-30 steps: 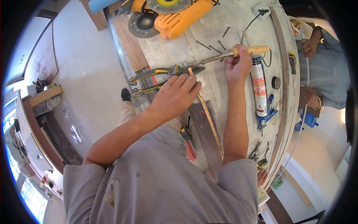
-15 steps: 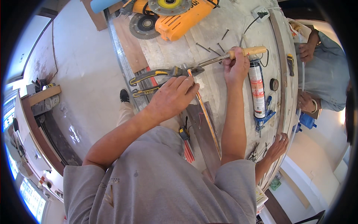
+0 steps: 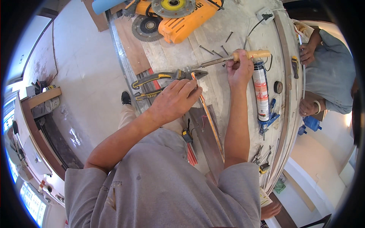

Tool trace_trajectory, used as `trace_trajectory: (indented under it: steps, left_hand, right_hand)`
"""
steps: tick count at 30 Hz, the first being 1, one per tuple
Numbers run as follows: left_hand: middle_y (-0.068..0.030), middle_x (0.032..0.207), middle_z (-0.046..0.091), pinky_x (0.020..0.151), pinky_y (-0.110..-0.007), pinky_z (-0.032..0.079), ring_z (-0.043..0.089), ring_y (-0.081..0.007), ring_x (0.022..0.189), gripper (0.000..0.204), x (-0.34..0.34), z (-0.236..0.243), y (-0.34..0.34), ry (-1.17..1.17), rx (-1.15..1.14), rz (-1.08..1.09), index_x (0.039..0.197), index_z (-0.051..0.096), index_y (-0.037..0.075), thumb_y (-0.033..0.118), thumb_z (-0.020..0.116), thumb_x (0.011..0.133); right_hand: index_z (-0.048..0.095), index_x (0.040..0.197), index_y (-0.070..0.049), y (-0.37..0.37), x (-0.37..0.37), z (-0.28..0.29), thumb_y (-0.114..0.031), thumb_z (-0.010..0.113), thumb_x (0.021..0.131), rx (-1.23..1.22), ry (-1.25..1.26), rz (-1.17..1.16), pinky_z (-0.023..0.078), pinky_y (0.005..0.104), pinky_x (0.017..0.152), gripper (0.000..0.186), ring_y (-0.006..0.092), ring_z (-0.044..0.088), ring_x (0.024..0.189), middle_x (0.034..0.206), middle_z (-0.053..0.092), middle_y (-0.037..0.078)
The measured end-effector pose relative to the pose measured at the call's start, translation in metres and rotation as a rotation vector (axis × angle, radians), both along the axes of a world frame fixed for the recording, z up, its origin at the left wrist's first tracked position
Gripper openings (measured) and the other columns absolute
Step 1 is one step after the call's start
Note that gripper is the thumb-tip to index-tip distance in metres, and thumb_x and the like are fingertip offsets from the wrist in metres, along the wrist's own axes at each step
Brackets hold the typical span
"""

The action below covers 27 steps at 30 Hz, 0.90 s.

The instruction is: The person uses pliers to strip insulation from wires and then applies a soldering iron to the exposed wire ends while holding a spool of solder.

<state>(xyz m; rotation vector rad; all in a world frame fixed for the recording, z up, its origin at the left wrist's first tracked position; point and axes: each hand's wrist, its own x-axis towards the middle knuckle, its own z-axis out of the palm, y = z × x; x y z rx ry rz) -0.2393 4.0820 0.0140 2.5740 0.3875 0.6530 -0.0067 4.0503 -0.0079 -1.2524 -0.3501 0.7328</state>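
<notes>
My right hand (image 3: 239,70) grips the wooden handle of a soldering iron (image 3: 259,54), whose metal shaft points left. My left hand (image 3: 176,97) is closed with its fingertips on the upper end of a long thin strip with an orange stripe (image 3: 211,123), which looks like an LED light strip. The iron's tip reaches close to that end; whether they touch I cannot tell. Pliers with yellow and black handles (image 3: 152,78) lie at the strip's end, partly under my left fingers. A printed sealant tube in a blue caulking gun (image 3: 261,93) lies right of my right forearm.
An orange power tool with cutting discs (image 3: 182,28) sits at the far side. Several screws (image 3: 229,37) are scattered before it. A black roll of tape (image 3: 278,87), a screwdriver (image 3: 295,66) and a tape measure (image 3: 264,167) lie rightward. A co-worker's hands (image 3: 307,53) hold a white rod.
The soldering iron has shifted slightly left. Another person's hand at the lower right has drawn back from the bench, and a tape measure now lies there. The co-worker's far hands have moved a little.
</notes>
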Motion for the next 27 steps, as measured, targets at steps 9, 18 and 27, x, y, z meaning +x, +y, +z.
trace_trajectory:
  steps: [9,18,27]
  left_hand:
    - [-0.012,0.111,0.055,0.086,-0.038,0.048,0.056,-0.0278,0.102,0.034,-0.003,-0.005,0.0,-0.013,0.012,-0.001,0.11,0.061,0.005,0.008,0.056,0.077]
    - [-0.0116,0.109,0.056,0.085,-0.037,0.048,0.057,-0.0271,0.102,0.036,-0.001,-0.009,0.002,-0.037,0.081,0.001,0.11,0.062,0.005,0.008,0.057,0.074]
    - [-0.0109,0.112,0.056,0.086,-0.037,0.048,0.057,-0.0261,0.103,0.036,-0.003,-0.005,0.004,0.002,0.065,-0.037,0.111,0.061,0.005,0.009,0.057,0.075]
  right_hand:
    - [0.06,0.096,0.0,-0.015,0.003,0.005,-0.024,0.055,0.095,0.106,0.129,0.145,0.041,0.0258,0.052,0.024,0.0109,0.051,0.061,0.074,0.054,0.003]
    - [0.061,0.086,-0.001,0.065,0.017,0.041,-0.027,0.055,0.095,-0.004,0.024,0.287,0.032,0.0234,0.048,0.028,0.0084,0.041,0.055,0.064,0.048,0.0]
    - [0.062,0.079,-0.004,0.084,0.026,0.034,-0.029,0.059,0.092,-0.138,-0.101,0.411,0.032,0.0231,0.048,0.029,0.008,0.04,0.05,0.059,0.047,-0.002]
